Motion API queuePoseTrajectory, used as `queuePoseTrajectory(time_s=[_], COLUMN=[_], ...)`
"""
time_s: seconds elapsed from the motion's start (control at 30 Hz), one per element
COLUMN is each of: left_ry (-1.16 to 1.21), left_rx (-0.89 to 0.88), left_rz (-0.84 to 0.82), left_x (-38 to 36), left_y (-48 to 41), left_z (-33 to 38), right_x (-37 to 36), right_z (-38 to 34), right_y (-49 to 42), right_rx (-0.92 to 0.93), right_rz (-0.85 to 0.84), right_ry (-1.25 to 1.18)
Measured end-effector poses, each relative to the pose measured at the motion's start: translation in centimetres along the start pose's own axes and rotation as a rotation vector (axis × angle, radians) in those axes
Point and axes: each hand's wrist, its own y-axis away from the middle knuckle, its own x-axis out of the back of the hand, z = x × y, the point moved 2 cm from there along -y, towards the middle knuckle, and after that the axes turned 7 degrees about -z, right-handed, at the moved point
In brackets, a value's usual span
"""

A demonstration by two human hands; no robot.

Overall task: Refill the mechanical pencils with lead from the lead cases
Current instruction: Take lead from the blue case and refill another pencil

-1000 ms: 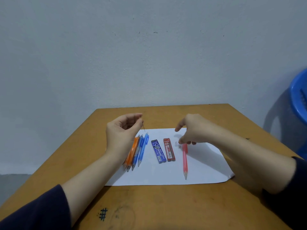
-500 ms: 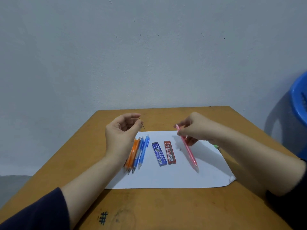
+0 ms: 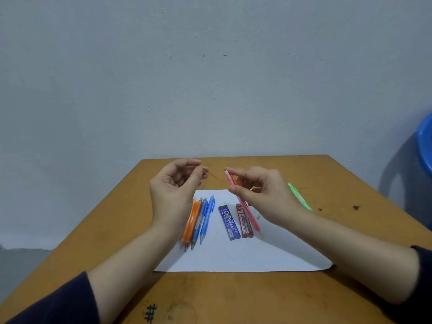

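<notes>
My left hand (image 3: 174, 187) pinches a thin lead (image 3: 212, 174) between thumb and forefinger, its free end pointing right. My right hand (image 3: 261, 191) grips a pink mechanical pencil (image 3: 247, 212), lifted and tilted, its open back end up near the lead and its tip down over the paper. A small gap separates lead and pencil. On the white paper (image 3: 245, 256) lie two orange pencils (image 3: 191, 224), two blue pencils (image 3: 205, 218), a blue lead case (image 3: 229, 222) and a red lead case (image 3: 243, 220).
A green pencil (image 3: 300, 198) lies on the brown table (image 3: 233, 298) behind my right wrist. A blue plastic chair (image 3: 424, 146) stands at the far right. A grey wall rises behind the table's far edge.
My right hand picked the pink pencil up off the paper and raised its back end toward the lead. My left hand stayed nearly still, holding the lead.
</notes>
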Motion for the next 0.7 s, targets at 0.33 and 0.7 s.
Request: queuePoseTrajectory(time_s=[0.33, 0.7], left_ry=[0.063, 0.062], left_rx=[0.011, 0.021], left_rz=[0.027, 0.008], left_x=[-0.10, -0.16], left_y=[0.08, 0.14], left_z=[0.44, 0.35], right_x=[-0.45, -0.53], right_z=[0.32, 0.71], right_y=[0.20, 0.18], right_rx=[0.123, 0.166], right_rz=[0.039, 0.041], right_ry=[0.084, 0.148])
